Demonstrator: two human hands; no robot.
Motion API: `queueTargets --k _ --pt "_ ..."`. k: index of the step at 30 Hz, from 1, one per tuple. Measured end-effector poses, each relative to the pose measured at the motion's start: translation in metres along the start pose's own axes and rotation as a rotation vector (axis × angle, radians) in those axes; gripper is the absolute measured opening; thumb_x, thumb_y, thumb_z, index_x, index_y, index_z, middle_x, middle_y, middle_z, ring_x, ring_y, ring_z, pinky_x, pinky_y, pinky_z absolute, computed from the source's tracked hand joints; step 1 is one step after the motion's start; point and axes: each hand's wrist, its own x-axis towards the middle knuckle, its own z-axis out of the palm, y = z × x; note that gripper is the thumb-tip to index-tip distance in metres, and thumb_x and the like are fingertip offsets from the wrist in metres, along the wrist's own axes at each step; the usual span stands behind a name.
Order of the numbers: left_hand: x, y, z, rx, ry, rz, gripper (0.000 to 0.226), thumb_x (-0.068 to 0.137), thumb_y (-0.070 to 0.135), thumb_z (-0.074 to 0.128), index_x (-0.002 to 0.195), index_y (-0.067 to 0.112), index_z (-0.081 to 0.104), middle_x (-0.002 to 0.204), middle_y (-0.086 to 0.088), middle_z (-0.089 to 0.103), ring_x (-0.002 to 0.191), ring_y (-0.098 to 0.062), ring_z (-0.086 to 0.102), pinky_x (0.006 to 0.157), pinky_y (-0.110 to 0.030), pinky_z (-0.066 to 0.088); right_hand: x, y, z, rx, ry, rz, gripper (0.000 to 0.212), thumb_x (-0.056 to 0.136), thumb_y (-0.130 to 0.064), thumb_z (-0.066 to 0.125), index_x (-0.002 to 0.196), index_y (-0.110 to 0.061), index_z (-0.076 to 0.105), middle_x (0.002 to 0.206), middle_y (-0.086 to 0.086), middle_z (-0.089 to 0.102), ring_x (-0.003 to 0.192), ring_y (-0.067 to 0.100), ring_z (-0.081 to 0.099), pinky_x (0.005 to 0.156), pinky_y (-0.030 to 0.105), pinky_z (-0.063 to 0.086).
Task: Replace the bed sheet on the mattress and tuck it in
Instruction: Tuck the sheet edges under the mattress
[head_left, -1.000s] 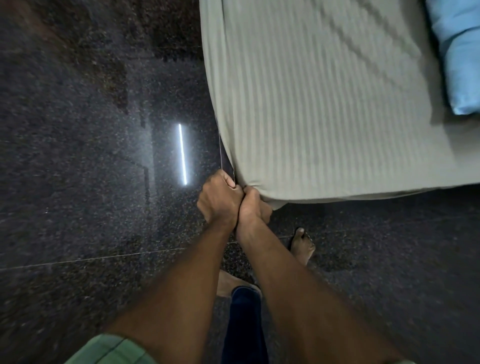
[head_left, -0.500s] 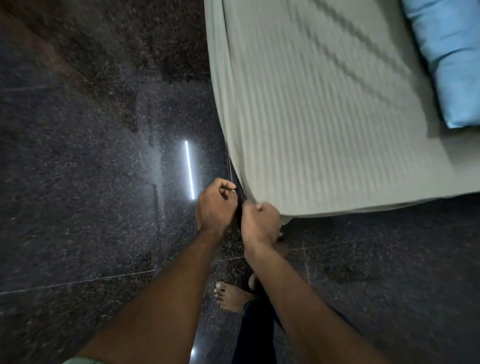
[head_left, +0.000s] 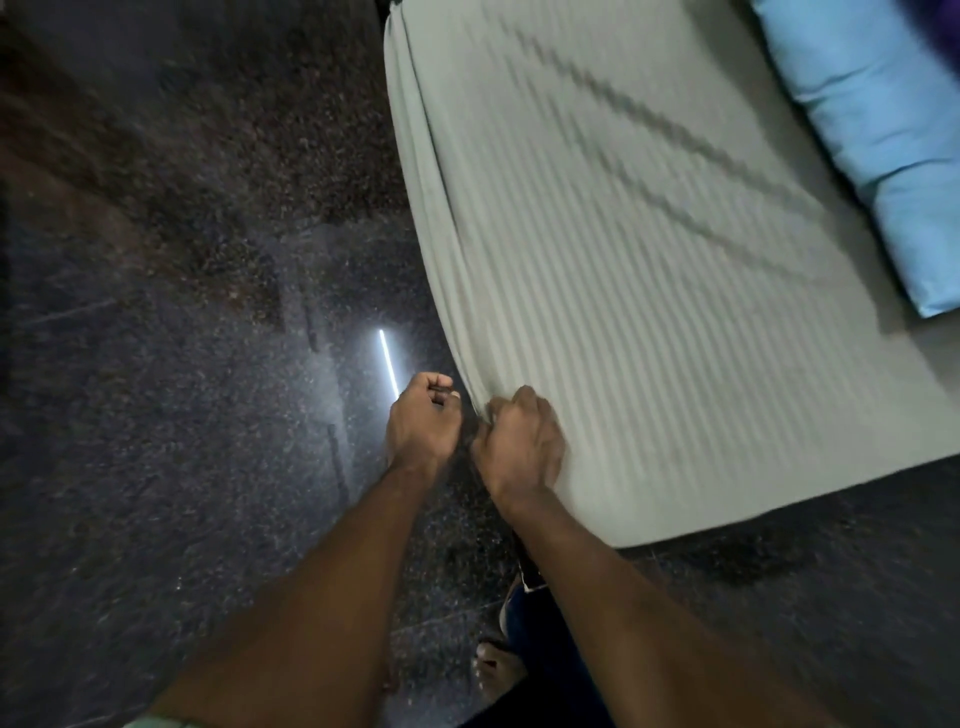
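Observation:
A pale grey-green striped bed sheet covers the mattress, which fills the upper right. Its side hangs smooth along the left edge. My right hand lies on the near left corner, fingers curled into a bunch of sheet fabric there. Just left of that corner, my left hand is over the floor. Its fingers are curled, a small gap separates it from the sheet, and I see nothing in it.
A light blue pillow lies on the far right of the bed. The dark polished stone floor spreads left and below, with a bright lamp reflection. My bare foot stands near the corner.
Both hands gripped the sheet corner together a second ago. The left hand has since come off it to the left, while the right hand has moved up onto the corner.

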Motion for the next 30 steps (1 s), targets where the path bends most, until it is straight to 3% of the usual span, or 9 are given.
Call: queueTargets --k 3,8,13,18,22,25,30 --pt "0.016 0.01 -0.002 0.107 -0.039 0.136 0.02 0.09 0.018 0.066 0.104 0.033 0.066 0.101 0.014 0.067 0.096 -0.012 0.066 0.085 -0.035 0.055 0.003 -0.006 0.004 -0.029 0.023 0.047 0.019 0.089 -0.027 0.063 0.103 -0.022 0.074 0.107 0.002 0.057 0.106 0.025 0.055 0.089 0.039 0.05" --pt "0.035 0.017 -0.012 0.476 -0.197 0.579 0.034 0.077 0.009 0.07 0.103 0.032 0.07 0.109 0.01 0.061 0.104 -0.016 0.06 0.084 -0.037 0.054 0.005 -0.02 0.012 -0.028 0.065 0.15 0.024 0.086 -0.037 0.067 0.103 -0.02 0.072 0.104 0.002 0.058 0.102 0.024 0.056 0.085 0.039 0.051" --pt "0.06 0.007 -0.023 0.698 -0.295 0.951 0.041 0.074 0.015 0.078 0.114 0.022 0.074 0.12 0.0 0.063 0.109 -0.027 0.059 0.088 -0.042 0.05 -0.005 -0.028 0.03 -0.042 0.166 0.247 0.031 0.076 -0.017 0.067 0.106 -0.021 0.073 0.102 0.003 0.057 0.101 0.028 0.055 0.082 0.042 0.048" --pt "0.08 0.003 -0.033 0.812 -0.379 1.204 0.043 0.084 0.034 0.063 0.126 0.024 0.067 0.131 0.0 0.06 0.124 -0.022 0.055 0.099 -0.037 0.041 -0.006 -0.056 0.041 0.038 0.257 0.484 0.033 0.087 -0.026 0.051 0.113 -0.025 0.072 0.109 0.001 0.054 0.103 0.025 0.051 0.084 0.043 0.042" --pt "0.086 0.005 -0.039 0.91 -0.437 1.322 0.052 0.092 0.046 0.048 0.137 0.022 0.06 0.139 -0.003 0.055 0.13 -0.023 0.051 0.103 -0.038 0.039 -0.016 -0.065 0.05 -0.05 0.22 0.477 0.041 0.087 -0.034 0.061 0.127 -0.025 0.062 0.121 0.004 0.049 0.11 0.027 0.047 0.092 0.043 0.041" --pt "0.084 0.01 -0.036 0.951 -0.438 1.35 0.049 0.097 0.045 0.045 0.138 0.022 0.057 0.139 -0.004 0.054 0.128 -0.025 0.05 0.102 -0.041 0.04 -0.006 -0.067 0.047 -0.019 0.234 0.54 0.032 0.089 -0.035 0.061 0.118 -0.024 0.066 0.117 0.004 0.051 0.11 0.027 0.047 0.091 0.046 0.04" --pt "0.084 0.023 -0.022 1.057 -0.398 1.361 0.037 0.1 0.04 0.043 0.13 0.024 0.058 0.135 -0.005 0.05 0.127 -0.027 0.047 0.104 -0.043 0.037 0.017 -0.056 0.039 -0.086 0.106 0.515 0.029 0.096 -0.034 0.048 0.118 -0.026 0.064 0.119 0.005 0.047 0.111 0.027 0.045 0.091 0.046 0.039"
